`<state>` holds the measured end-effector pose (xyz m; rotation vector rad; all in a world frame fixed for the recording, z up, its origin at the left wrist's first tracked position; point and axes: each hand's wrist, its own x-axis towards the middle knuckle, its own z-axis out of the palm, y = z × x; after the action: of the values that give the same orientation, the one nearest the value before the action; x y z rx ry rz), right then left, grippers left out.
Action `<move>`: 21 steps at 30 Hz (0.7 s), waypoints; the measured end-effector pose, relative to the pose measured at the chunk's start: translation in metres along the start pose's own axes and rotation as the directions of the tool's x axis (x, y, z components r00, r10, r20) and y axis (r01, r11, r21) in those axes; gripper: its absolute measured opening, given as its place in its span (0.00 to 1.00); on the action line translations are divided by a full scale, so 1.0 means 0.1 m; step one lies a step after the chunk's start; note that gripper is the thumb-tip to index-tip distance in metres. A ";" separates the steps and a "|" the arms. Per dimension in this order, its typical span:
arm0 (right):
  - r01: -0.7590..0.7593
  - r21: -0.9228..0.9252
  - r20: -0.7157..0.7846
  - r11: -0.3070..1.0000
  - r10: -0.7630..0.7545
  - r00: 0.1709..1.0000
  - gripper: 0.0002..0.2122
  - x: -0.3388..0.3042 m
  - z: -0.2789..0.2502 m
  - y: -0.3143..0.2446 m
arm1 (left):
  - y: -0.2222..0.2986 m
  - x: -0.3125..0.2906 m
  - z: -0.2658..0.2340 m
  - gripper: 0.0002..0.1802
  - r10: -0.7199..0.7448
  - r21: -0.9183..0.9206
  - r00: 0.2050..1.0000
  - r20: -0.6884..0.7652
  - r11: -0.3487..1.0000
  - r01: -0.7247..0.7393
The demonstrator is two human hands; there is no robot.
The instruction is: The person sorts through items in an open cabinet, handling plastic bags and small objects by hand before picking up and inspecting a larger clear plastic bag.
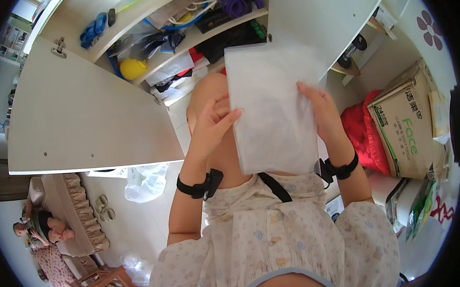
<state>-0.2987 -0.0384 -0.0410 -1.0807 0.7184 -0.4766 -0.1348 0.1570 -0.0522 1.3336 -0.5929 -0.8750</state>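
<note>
A flat, rectangular, cloudy white plastic sheet or pouch (273, 115) is held up in front of my lap. Its kind I cannot make out; faint creases show across it. My left hand (216, 121) grips its left edge, the thumb tip over the front and some fingers curled in beside the edge. On the opposite side, my right hand (322, 110) pinches the right edge with a digit on the front face; the other fingers are partly hidden behind it. Black straps circle both wrists.
Ahead stands an open cabinet with crowded shelves (183, 47), between a left door (83, 115) and a right door (327, 13). A cardboard carton (408, 124) and a red bag (362, 131) are at right. Plastic bags (146, 181) lie on the floor; a person (49, 225) reclines at far left.
</note>
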 end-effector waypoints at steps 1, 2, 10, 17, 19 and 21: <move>0.032 -0.027 -0.009 0.999 -0.033 0.999 0.11 0.00 0.00 -0.01 | -0.01 0.01 0.02 0.31 -0.003 -0.001 1.000 0.000 1.000 0.003; 0.031 -0.027 -0.011 0.999 -0.031 0.999 0.11 0.01 -0.01 0.00 | -0.02 0.02 0.03 0.30 0.020 -0.016 1.000 -0.008 1.000 -0.020; 0.132 0.021 -0.070 0.991 -0.131 0.989 0.09 0.17 -0.12 0.10 | -0.13 -0.03 0.11 0.31 -0.125 0.032 0.990 0.061 0.992 0.123; 0.122 0.071 -0.182 0.990 -0.108 0.977 0.09 0.26 -0.18 0.15 | -0.04 0.00 0.01 0.32 -0.160 0.040 0.982 0.098 0.987 0.157; 0.168 0.128 -0.192 0.977 -0.141 0.971 0.08 0.30 -0.23 0.12 | 0.02 -0.02 0.03 0.32 -0.216 0.158 0.967 0.136 0.968 0.194; 0.176 0.123 -0.215 0.977 -0.147 0.965 0.08 0.32 -0.28 0.18 | 0.06 -0.07 0.05 0.32 -0.204 0.069 0.959 0.197 0.979 0.194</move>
<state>-0.2972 -0.0697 -0.0743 -0.9697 0.7674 -0.7771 -0.1420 0.1599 -0.0443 1.3745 -0.6484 -1.1781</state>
